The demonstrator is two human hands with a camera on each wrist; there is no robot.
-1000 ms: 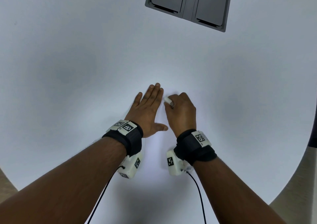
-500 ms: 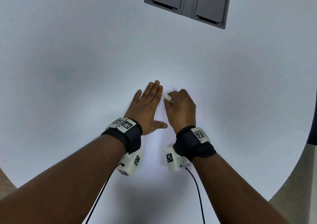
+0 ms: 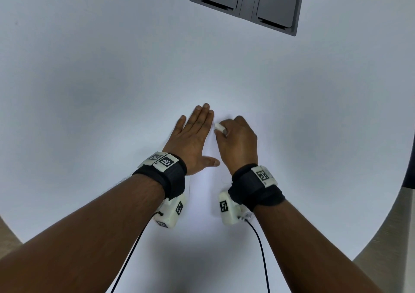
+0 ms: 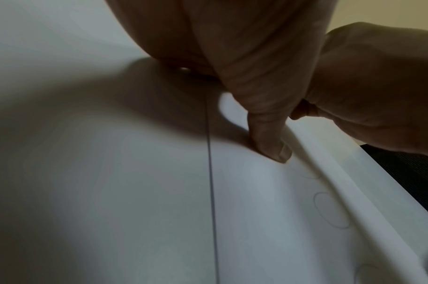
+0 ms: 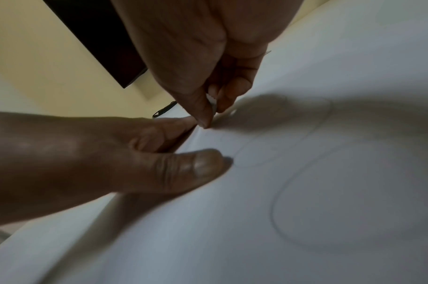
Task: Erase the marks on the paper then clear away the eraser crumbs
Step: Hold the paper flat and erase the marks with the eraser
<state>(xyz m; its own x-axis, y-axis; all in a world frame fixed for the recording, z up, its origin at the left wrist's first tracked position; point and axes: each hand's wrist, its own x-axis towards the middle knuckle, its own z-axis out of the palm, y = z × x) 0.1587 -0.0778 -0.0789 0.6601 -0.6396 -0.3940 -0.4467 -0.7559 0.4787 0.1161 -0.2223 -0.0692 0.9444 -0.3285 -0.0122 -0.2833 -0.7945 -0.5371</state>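
A white sheet of paper (image 3: 202,236) lies on the white table, its left edge (image 4: 210,192) showing as a thin line. Faint pencil loops (image 5: 293,192) mark it, also seen as ovals (image 4: 329,209) in the left wrist view. My left hand (image 3: 193,135) lies flat on the paper, fingers straight, thumb (image 4: 271,142) pressed down. Just right of it, my right hand (image 3: 235,142) curls around a small white eraser (image 3: 219,127), whose tip (image 5: 211,100) is pinched between thumb and finger against the paper. No crumbs are visible.
A dark grey tray-like panel (image 3: 244,3) with two flat sections sits at the far edge of the round white table (image 3: 89,79). Black cables (image 3: 260,247) trail from both wrist cameras toward me. Floor shows past the table's rim at right (image 3: 390,236).
Both hands stay in nearly the same place; the right hand with the eraser has shifted only slightly, and the left hand keeps pressing the paper.
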